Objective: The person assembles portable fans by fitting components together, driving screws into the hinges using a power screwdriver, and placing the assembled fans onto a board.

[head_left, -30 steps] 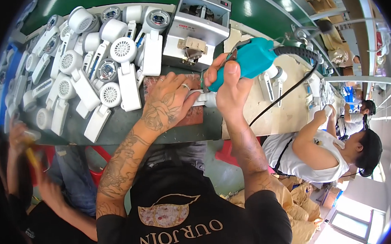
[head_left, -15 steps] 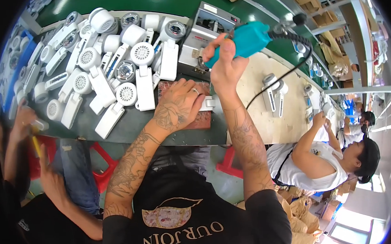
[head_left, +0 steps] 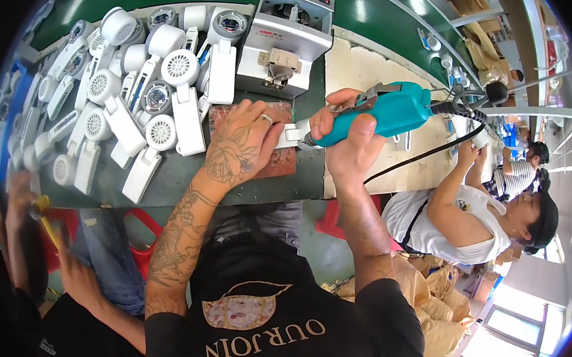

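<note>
My left hand (head_left: pixel 244 142), a ring on one finger, lies closed over a white handheld fan (head_left: pixel 290 136) on a reddish mat (head_left: pixel 279 167). Most of the fan is hidden under the palm; its hinge end shows beside the fingertips. In my right hand (head_left: pixel 356 149) is a teal electric screwdriver (head_left: pixel 393 111), held lengthwise with its nose at the fan's hinge end. Whether the bit touches a screw cannot be made out. A black coiled cable (head_left: pixel 459 110) runs from the tool's back end.
Many white handheld fans (head_left: pixel 179 67) are heaped on the dark bench to the left, beside a blue bin (head_left: pixel 14 110). A grey screw feeder (head_left: pixel 281 44) stands behind the mat. A co-worker (head_left: pixel 472 223) sits at right; another person's hand (head_left: pixel 79 273) is at left, near a yellow-handled tool (head_left: pixel 46 219).
My right hand has brought the electric screwdriver down from near the screw feeder to the fan beside my left hand. The view has shifted, showing more of the feeder.
</note>
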Available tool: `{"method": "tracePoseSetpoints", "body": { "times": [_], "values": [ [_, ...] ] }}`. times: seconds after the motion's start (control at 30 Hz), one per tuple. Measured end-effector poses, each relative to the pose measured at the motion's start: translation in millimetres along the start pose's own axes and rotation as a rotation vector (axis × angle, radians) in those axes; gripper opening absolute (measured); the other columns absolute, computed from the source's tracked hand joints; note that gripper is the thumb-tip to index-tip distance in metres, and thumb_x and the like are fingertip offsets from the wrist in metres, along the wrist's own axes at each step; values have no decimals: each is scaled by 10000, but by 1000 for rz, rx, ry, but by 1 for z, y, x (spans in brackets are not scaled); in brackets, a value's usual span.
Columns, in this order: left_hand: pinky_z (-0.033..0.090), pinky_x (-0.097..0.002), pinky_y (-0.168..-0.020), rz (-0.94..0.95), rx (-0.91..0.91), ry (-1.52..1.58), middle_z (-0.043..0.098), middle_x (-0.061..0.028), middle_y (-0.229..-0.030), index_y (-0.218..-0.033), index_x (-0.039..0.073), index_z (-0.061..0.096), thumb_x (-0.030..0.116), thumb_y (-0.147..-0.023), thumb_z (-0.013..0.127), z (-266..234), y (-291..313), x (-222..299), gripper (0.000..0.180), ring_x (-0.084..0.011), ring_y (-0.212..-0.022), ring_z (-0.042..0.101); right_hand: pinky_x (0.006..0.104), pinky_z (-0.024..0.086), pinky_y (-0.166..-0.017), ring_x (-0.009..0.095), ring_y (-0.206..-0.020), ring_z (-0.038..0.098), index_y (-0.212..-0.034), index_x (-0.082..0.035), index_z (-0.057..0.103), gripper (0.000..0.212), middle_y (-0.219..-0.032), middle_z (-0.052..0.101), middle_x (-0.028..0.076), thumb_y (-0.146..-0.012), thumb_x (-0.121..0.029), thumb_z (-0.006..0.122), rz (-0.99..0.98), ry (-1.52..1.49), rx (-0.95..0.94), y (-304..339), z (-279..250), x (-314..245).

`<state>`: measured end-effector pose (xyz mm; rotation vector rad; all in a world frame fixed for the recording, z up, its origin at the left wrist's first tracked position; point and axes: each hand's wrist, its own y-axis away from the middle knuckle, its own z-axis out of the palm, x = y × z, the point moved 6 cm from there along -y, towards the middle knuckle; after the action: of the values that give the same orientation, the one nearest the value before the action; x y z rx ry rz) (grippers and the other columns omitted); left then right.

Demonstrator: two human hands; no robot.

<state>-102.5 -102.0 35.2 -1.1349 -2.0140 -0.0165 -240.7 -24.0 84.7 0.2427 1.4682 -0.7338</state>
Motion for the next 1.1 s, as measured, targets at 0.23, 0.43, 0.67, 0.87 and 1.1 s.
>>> {"method": "tracePoseSetpoints", "body": {
  "times": [0.23, 0.43, 0.67, 0.87, 1.1],
  "values": [
    [489, -425, -824, 5, -2, -13, 592, -92, -950, -950, 38, 658, 175, -924, 632, 3, 0, 1, 142, -300, -929, 577, 346, 467, -579, 205, -582, 538, -1006, 42, 521, 756, -652, 525, 93, -881, -696, 630, 28, 6, -40, 5, 2, 14],
    [486, -424, -816, 85, 4, 8, 613, -73, -1009, -1010, 50, 666, 153, -922, 630, 3, -13, 3, 140, -294, -926, 580, 359, 471, -545, 200, -566, 530, -928, -14, 502, 644, -649, 521, 85, -890, -635, 669, -26, -47, -75, -3, 4, 17],
    [496, -458, -765, -151, -46, 74, 681, -32, -1055, -970, 137, 720, 279, -804, 722, 1, -6, -7, 219, -301, -927, 655, 361, 475, -678, 210, -768, 583, -1084, -23, 574, 505, -882, 609, 94, -926, -493, 669, 57, -194, -6, 17, -15, 46],
    [553, -406, -828, 279, 30, -274, 688, -69, -1064, -1047, 116, 704, 286, -815, 763, -2, 48, 39, 294, -257, -1028, 669, 257, 321, -490, 106, -537, 402, -1019, -86, 546, 664, -634, 435, 2, -918, -741, 501, -80, -417, 136, 53, -30, -22],
    [488, -318, -943, -647, 592, 617, 649, -102, -1218, -1377, -42, 527, 272, -1065, 505, -118, 90, -60, 443, -182, -1079, 612, 250, 327, -432, 117, -466, 394, -984, -54, 503, 680, -600, 428, 18, -926, -732, 499, -201, -316, 137, 88, -53, -37]
  ]
}}
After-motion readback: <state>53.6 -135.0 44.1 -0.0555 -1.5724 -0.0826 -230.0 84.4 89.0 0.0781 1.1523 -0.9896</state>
